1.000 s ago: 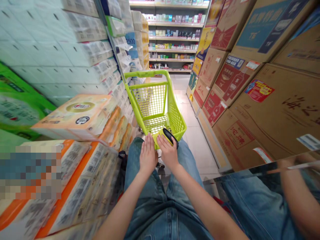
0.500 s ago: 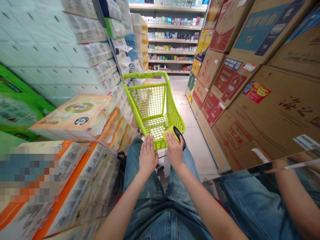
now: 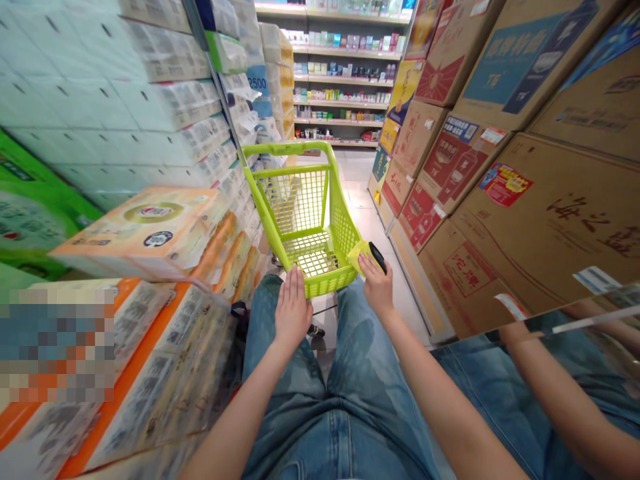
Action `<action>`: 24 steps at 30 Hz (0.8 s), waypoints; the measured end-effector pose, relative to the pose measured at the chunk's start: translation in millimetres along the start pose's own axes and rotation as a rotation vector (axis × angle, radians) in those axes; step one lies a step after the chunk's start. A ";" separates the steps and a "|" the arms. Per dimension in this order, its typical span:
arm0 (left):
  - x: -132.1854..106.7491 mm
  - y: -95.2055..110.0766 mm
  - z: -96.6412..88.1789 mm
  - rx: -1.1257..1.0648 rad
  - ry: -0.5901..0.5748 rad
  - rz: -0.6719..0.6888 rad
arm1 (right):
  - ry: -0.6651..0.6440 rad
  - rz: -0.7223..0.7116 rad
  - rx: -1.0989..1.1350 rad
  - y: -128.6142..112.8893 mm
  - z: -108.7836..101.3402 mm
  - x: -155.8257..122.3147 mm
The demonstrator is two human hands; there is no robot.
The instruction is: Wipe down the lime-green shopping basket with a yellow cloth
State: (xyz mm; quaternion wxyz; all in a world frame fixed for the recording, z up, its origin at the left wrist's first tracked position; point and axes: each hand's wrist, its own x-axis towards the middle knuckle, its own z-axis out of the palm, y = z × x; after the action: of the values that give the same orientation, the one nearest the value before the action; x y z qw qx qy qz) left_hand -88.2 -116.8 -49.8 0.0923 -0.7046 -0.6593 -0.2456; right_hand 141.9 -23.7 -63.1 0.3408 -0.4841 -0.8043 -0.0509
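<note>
A lime-green plastic shopping basket (image 3: 327, 283) with lattice sides stands upright just past my knees, its handle at the far end. My left hand (image 3: 293, 307) lies on its near rim at the left corner, fingers straight and together, pressed flat. My right hand (image 3: 379, 287) grips a yellow cloth (image 3: 358, 255) with a black edge (image 3: 377, 257), partly covered by my fingers. The cloth touches the basket's right side near the front corner. Through the lattice floor, light ground shows.
Wrapped tissue packs (image 3: 135, 227) are piled close on my left. Stacked cardboard cartons (image 3: 560, 193) line the right side, with a mirror-like panel (image 3: 540, 380) below them. Shelves of small goods (image 3: 340, 77) stand at the aisle's far end, beyond the tiled floor (image 3: 353, 177).
My right hand has moved right with the yellow cloth, from the basket's near rim to its right side. My left hand stays on the near rim.
</note>
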 end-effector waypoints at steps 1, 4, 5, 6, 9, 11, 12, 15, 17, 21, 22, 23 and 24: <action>0.0 0.4 -0.1 -0.002 0.000 -0.002 | 0.013 0.054 -0.017 -2.2 1.3 1.1; -0.1 0.9 0.2 -0.001 -0.002 -0.008 | 0.031 0.143 -0.049 -39.4 13.4 -0.7; -0.3 0.9 0.6 0.000 -0.002 -0.010 | 0.023 0.136 -0.044 -58.7 19.2 -2.8; -0.5 0.9 1.1 0.001 -0.002 -0.012 | 0.002 0.109 -0.027 -79.0 25.0 -5.2; -0.9 0.1 2.6 0.015 0.008 -0.030 | -0.046 0.001 0.048 -128.6 37.4 -11.1; -0.9 -0.8 2.7 0.026 0.008 -0.033 | -0.052 -0.050 0.085 -139.5 38.3 -12.5; -0.9 -1.5 2.4 0.028 0.005 -0.028 | -0.058 -0.085 0.095 -136.7 36.4 -12.8; -0.6 -5.5 0.5 0.011 -0.003 0.010 | -0.073 -0.208 0.093 -100.8 24.9 -12.7; -0.6 -10.7 -0.8 -0.010 -0.002 0.049 | -0.043 -0.206 0.068 -64.3 15.9 -11.4; -0.6 -27.0 -1.6 -0.024 -0.014 0.145 | 0.032 -0.011 0.001 -5.8 4.3 -1.9; -0.7 -31.4 -1.3 -0.023 -0.021 0.163 | 0.039 0.033 -0.010 -0.5 3.6 0.8; -0.7 -35.6 -1.0 -0.022 -0.026 0.179 | 0.045 0.070 -0.017 -0.2 3.9 2.8; -0.6 -39.4 -0.6 -0.024 -0.032 0.195 | 0.050 0.099 -0.022 -5.0 5.1 3.8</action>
State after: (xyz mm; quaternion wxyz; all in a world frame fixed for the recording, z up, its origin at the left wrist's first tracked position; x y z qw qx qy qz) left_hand -126.7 -113.1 -57.2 0.0968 -0.7705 -0.5858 -0.2319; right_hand 134.2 -21.4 -63.5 0.3578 -0.5257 -0.7698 -0.0549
